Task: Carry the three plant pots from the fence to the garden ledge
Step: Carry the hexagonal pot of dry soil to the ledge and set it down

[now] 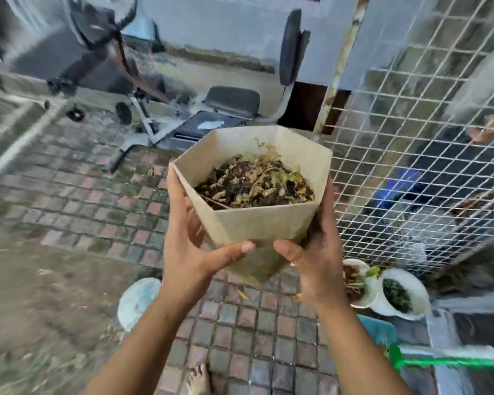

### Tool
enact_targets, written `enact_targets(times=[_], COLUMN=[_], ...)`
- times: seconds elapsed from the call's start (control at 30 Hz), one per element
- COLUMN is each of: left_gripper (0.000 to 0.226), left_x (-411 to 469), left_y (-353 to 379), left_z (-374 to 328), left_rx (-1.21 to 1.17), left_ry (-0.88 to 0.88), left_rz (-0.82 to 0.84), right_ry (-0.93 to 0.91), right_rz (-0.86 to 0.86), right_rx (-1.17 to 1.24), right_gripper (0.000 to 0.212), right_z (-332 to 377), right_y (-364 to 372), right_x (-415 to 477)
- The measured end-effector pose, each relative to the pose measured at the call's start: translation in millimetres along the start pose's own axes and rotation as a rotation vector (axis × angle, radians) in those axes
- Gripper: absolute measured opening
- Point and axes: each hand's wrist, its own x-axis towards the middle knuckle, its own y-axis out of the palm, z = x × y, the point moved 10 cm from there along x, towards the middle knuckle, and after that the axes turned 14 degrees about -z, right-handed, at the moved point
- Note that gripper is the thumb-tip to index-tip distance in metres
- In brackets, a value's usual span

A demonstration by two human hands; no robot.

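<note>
A tan hexagonal plant pot (257, 223) filled with soil and dry leaves is held up in front of me, above the paving. My left hand (191, 238) grips its left side and my right hand (314, 246) grips its right side, thumbs across the front. Two white round pots stand on the ground at the foot of the wire fence (411, 132): one with dry stems (357, 283) and one with dark green growth (402, 292), to the lower right of my hands.
An exercise bike (143, 104) and a black seat (231, 101) stand ahead by the wall. A pale round lid or bucket (137, 300) lies on the brick paving at lower left. A green bar (451, 360) crosses the lower right. My bare foot (197, 380) shows below.
</note>
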Motion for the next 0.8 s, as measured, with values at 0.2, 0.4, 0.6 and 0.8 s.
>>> enact_targets(times=[0.2, 0.4, 0.6, 0.8], left_gripper=[0.143, 0.142, 0.143, 0.149], left_x=[65.4, 137.0, 227.4, 316.5], left_y=[-85.7, -159.4, -205.2, -260.2], left_z=[-89.5, -118.0, -107.6, -105.7], left_rx=[-0.006, -0.025, 0.013, 0.071], left_ry=[0.187, 0.290, 0.349, 0.338], left_rz=[-0.086, -0.212, -0.352, -0.604], right_ry=[-0.059, -0.085, -0.117, -0.019], right_rz=[0.093, 0.267, 0.353, 0.565], right_rx=[0.074, 0.158, 0.270, 0.366], right_gripper=[0.109, 0.097, 0.099, 0.095], right_z=[29.3, 31.6, 0.0, -44.3], right_y=[141.2, 260.1, 352.5, 473.1], right_x=[27.4, 74.3, 153.0, 234.4])
